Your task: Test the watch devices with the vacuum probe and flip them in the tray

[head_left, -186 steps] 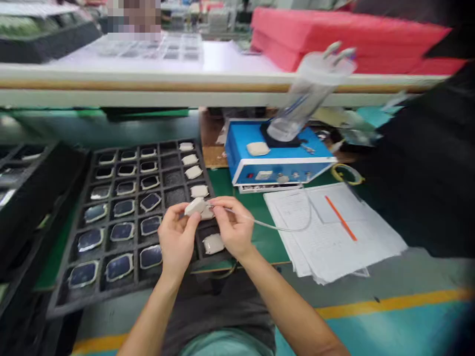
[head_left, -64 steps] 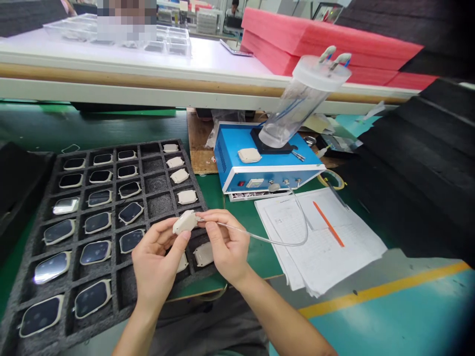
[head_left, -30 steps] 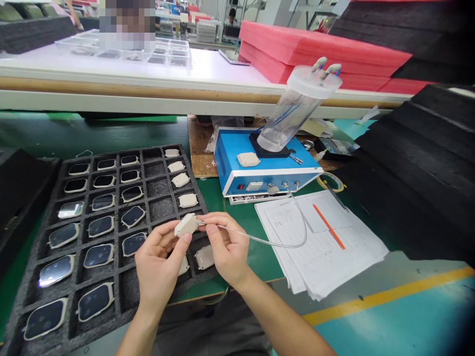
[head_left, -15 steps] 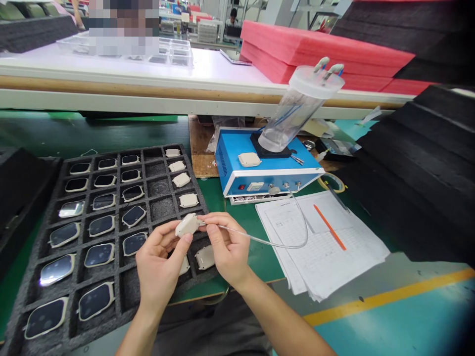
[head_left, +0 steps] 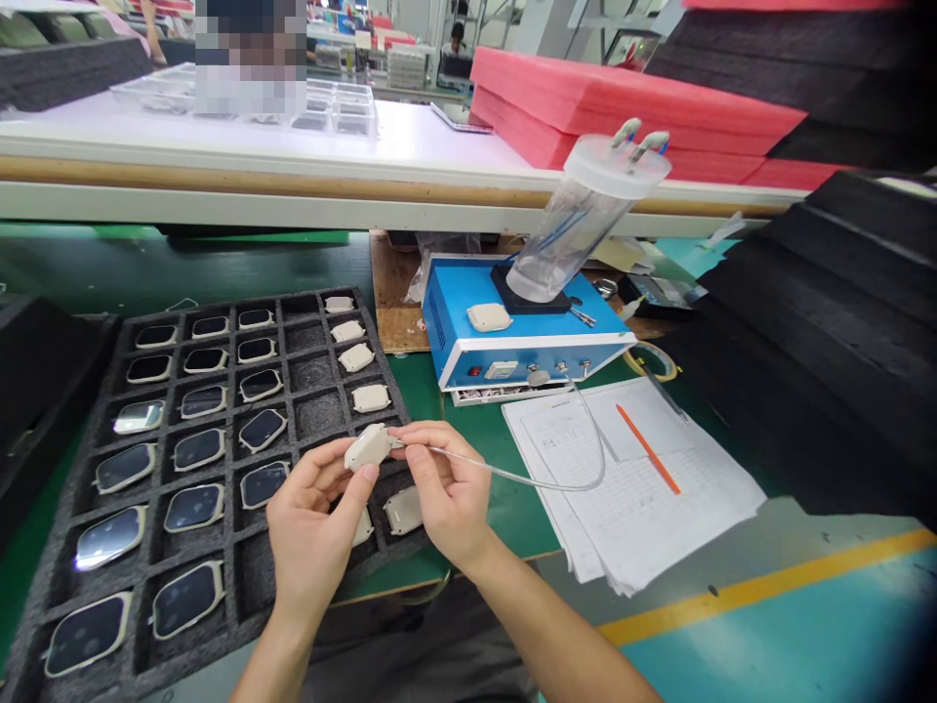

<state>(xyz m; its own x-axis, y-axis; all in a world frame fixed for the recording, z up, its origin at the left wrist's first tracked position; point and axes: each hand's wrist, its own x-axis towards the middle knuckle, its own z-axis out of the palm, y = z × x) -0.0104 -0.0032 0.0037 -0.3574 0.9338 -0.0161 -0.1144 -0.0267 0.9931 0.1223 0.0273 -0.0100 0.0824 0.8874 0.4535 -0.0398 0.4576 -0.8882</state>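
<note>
My left hand (head_left: pixel 316 508) is closed on a beige smartwatch case (head_left: pixel 368 447), thumb on its near edge and fingers behind it. Between the thumb and fingers of my right hand (head_left: pixel 448 488) is the tip of a thin clear tube (head_left: pixel 527 480), which meets the right side of the case. The tube loops back to the front of a blue machine (head_left: pixel 454 317). Below and to the left of both hands lies a dark foam tray (head_left: pixel 316 414), holding several watches with dark screens and several beige cases. My hands cover part of its near right side.
On the blue machine stand a clear cylinder (head_left: pixel 556 234) and another beige case (head_left: pixel 489 317). Paper sheets (head_left: pixel 586 508) with an orange strip (head_left: pixel 648 449) lie at the right. Black foam (head_left: pixel 797 361) is stacked beyond them. A raised shelf (head_left: pixel 410 210) crosses the back; a person sits behind it.
Both hands keep the same hold on the watch case and the tube. The whole view has shifted very slightly; nothing else visibly differs.
</note>
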